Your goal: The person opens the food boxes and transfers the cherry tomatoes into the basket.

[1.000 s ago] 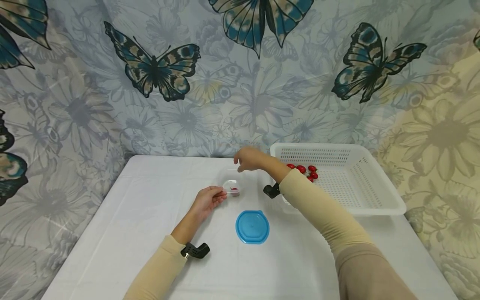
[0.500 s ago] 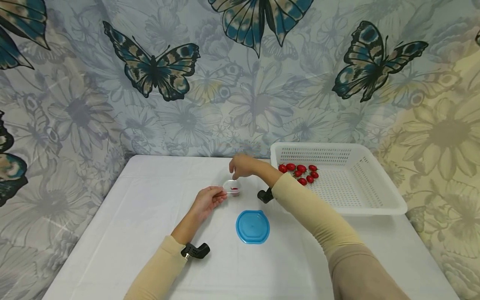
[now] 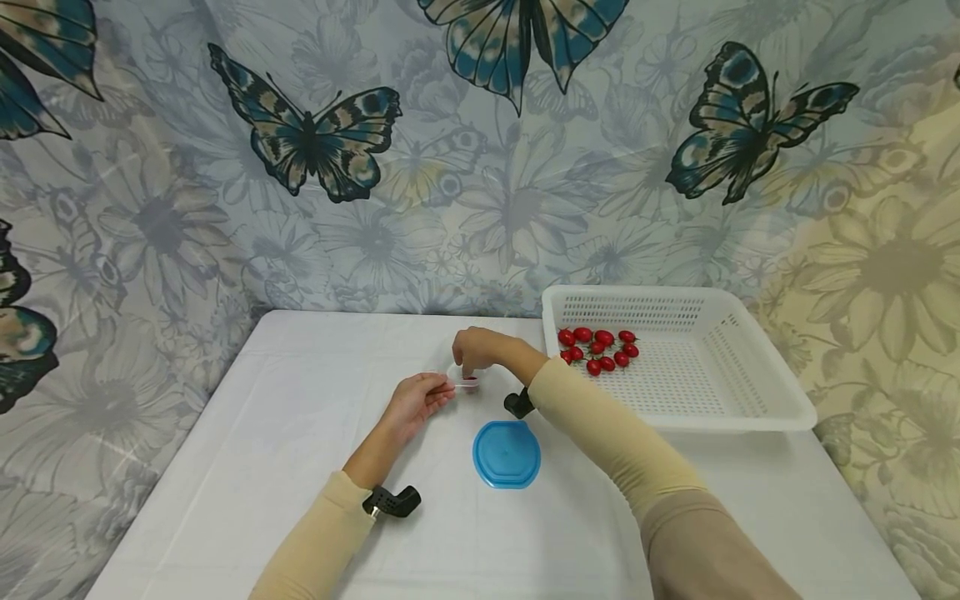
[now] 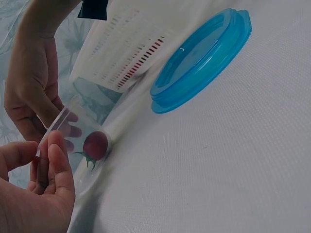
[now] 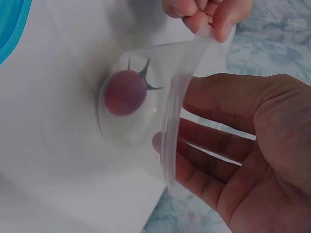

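Observation:
My left hand (image 3: 416,404) pinches the rim of a clear plastic cup (image 5: 146,128) between thumb and fingers. A single red cherry tomato (image 5: 125,93) with a green calyx lies at the cup's bottom; the left wrist view shows the same tomato (image 4: 95,145) through the wall. My right hand (image 3: 487,348) reaches into the cup's mouth, fingers extended and fairly straight, with thumb apart. Through the clear wall the fingertips look blurred, and nothing shows between them. Nearer the body, a blue round lid (image 3: 506,454) lies on the white tablecloth.
At the back right stands a white perforated basket (image 3: 720,367), with several red cherry tomatoes (image 3: 603,337) in its left part. The white-covered table (image 3: 300,358) meets a butterfly-print backdrop (image 3: 450,208) along its far edge.
My right hand has come down and left, from above the far side of the cup into its mouth. More tomatoes show in the basket as the arm shifts. The left hand stays put.

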Demonstrator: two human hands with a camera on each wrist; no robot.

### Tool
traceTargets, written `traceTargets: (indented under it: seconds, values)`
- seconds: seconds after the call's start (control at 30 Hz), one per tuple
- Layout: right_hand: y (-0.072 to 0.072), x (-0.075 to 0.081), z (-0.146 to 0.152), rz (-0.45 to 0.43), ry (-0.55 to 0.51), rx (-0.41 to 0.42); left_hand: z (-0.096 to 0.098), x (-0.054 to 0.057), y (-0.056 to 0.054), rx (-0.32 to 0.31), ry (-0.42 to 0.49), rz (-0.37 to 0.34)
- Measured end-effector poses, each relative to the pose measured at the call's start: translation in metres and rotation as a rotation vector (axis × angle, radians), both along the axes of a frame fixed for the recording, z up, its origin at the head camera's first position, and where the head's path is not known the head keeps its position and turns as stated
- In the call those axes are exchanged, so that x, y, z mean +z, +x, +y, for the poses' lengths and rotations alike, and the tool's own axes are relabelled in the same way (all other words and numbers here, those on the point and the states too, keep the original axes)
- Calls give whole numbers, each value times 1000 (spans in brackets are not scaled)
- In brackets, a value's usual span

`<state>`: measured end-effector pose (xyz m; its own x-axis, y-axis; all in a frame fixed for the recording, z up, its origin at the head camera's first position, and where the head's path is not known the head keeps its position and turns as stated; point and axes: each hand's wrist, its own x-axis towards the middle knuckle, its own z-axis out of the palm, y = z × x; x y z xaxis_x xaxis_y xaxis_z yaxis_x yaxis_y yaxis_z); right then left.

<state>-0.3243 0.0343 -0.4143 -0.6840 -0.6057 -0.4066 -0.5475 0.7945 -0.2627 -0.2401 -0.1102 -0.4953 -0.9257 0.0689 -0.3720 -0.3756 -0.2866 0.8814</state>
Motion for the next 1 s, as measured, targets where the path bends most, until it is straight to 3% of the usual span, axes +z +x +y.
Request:
traceTargets:
  seconds: [0.47,1.0]
  values:
    - [0,-20,-4,13,72,18,1,-1,1,-10,3,8]
    - [-1,-19,-7,-7,34,28,-1,-4,-1,-11,0,22]
